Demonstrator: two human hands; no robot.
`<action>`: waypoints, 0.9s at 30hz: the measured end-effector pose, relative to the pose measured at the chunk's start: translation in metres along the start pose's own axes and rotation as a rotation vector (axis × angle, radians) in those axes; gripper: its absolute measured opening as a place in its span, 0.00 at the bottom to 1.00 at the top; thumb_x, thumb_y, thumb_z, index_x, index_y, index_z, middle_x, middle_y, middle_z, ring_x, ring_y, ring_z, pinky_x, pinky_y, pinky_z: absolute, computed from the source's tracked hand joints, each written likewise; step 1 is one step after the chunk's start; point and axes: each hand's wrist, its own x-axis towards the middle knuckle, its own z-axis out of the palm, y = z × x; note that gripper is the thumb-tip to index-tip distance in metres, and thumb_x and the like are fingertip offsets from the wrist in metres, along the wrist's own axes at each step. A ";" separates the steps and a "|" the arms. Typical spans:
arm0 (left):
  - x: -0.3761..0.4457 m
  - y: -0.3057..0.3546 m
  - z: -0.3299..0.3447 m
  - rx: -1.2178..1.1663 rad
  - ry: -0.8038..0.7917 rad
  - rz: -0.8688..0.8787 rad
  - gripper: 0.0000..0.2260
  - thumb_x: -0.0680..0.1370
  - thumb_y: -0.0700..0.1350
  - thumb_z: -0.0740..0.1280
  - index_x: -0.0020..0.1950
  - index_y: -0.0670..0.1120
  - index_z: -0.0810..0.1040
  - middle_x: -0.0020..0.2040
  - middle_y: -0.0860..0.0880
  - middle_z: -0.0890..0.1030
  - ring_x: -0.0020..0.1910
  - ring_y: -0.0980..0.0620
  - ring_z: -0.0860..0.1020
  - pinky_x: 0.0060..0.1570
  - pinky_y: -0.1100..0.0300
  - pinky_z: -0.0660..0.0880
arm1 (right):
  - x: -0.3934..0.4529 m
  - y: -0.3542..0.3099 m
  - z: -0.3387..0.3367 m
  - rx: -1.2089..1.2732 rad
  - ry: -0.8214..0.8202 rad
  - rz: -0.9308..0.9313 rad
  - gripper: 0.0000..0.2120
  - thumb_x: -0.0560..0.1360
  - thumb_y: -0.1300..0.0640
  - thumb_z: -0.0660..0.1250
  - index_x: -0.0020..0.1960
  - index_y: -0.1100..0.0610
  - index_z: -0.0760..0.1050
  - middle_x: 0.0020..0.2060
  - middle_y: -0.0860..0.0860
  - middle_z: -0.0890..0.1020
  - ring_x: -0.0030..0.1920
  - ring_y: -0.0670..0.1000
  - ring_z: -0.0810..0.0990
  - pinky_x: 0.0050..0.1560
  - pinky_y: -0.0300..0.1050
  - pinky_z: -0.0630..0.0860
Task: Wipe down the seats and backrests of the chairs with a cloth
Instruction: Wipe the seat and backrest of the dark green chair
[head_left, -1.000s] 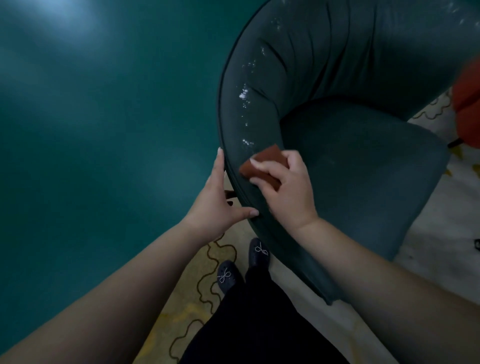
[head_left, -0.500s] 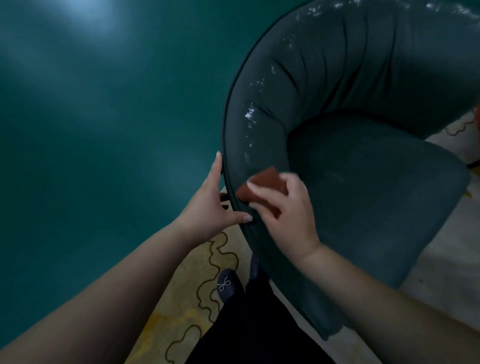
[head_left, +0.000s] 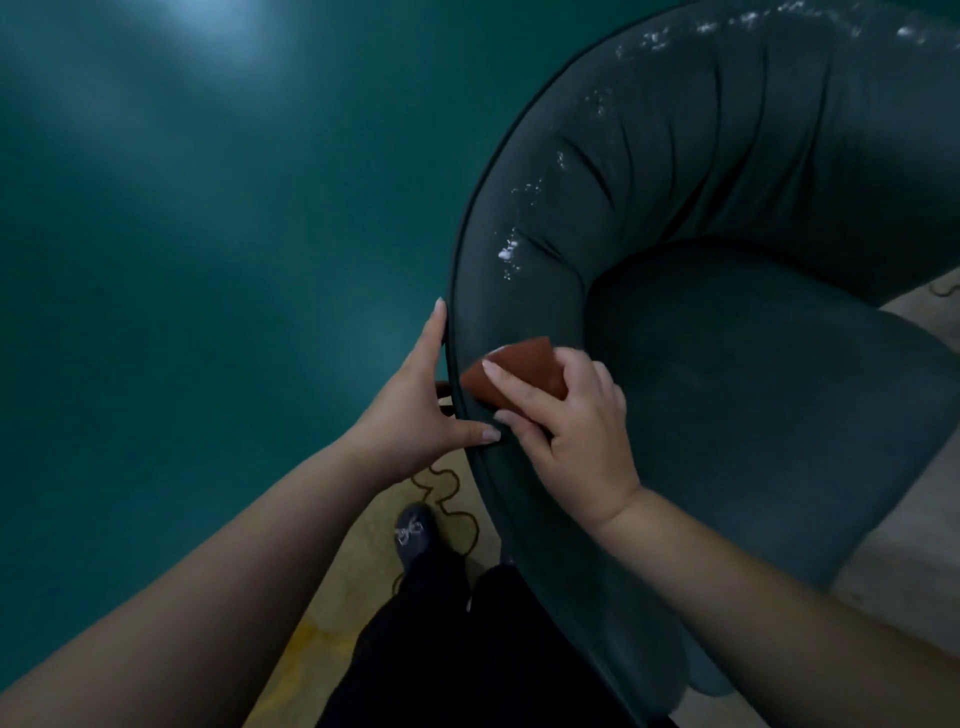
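Right hand (head_left: 566, 421) at centre frame, fingers curled over a folded rust-red cloth (head_left: 519, 371) and pressing it against the inner face of the dark green chair (head_left: 753, 364), low on the padded backrest (head_left: 649, 171) where it curves down toward the near arm. Left hand (head_left: 415, 400) just left of it, fingers straight up along the outer rim, thumb hooked over the edge close to the right hand's fingertips, spread flat rather than closed round anything. White flecks (head_left: 509, 254) scattered along the top of the backrest, from above the cloth up to the upper right of the frame. Seat cushion (head_left: 779, 389) at right centre. Dark teal wall (head_left: 208, 234) across the left half. Patterned carpet (head_left: 363, 561), dark trousers (head_left: 457, 649) and one dark shoe (head_left: 413, 535) at bottom centre.
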 end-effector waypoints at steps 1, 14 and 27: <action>0.002 0.001 -0.002 0.006 -0.006 0.006 0.59 0.62 0.44 0.82 0.75 0.68 0.41 0.71 0.71 0.59 0.64 0.56 0.74 0.58 0.52 0.77 | 0.004 0.002 -0.001 0.005 -0.017 -0.005 0.18 0.76 0.45 0.62 0.65 0.40 0.76 0.56 0.55 0.75 0.53 0.59 0.73 0.51 0.58 0.73; 0.035 0.008 -0.025 0.031 -0.083 0.090 0.60 0.60 0.48 0.82 0.75 0.66 0.40 0.73 0.66 0.60 0.65 0.52 0.74 0.62 0.47 0.74 | 0.045 0.003 0.010 0.018 0.089 0.063 0.19 0.74 0.46 0.66 0.65 0.44 0.77 0.53 0.57 0.75 0.50 0.59 0.73 0.50 0.58 0.75; 0.083 0.027 -0.056 0.101 -0.162 0.186 0.60 0.62 0.46 0.82 0.77 0.61 0.39 0.75 0.64 0.56 0.69 0.51 0.71 0.64 0.48 0.73 | 0.066 0.001 0.017 0.026 0.153 0.152 0.18 0.74 0.47 0.64 0.64 0.43 0.77 0.53 0.55 0.74 0.52 0.56 0.72 0.52 0.52 0.74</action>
